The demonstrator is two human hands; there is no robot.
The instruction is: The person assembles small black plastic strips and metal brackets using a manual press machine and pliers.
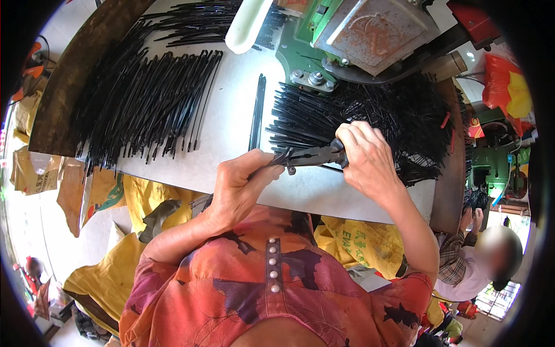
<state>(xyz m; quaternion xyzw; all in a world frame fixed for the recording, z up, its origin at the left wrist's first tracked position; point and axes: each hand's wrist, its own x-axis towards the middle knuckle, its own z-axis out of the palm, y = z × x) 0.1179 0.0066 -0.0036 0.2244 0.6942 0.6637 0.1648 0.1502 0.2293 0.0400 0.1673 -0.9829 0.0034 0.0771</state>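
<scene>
My left hand (238,180) is closed around a black umbrella rib (281,157); its end sticks out past the thumb, and I cannot tell if there is more than one. My right hand (370,157) grips dark pliers (317,156) by the handles. The jaws point left and meet the rib's end at my left fingertips. Just beyond lie a few single ribs (258,113) on the pale worktable (225,124). To the right, a bundle of black ribs (303,118) runs into a tangled black heap (399,110).
A wide row of ribs (156,104) lies at the left, inside a brown raised edge (72,87). A green machine (298,55) with a rusty plate (378,32) stands at the back. Yellow sacks (113,274) lie below the table. Another person (462,266) sits at the far right.
</scene>
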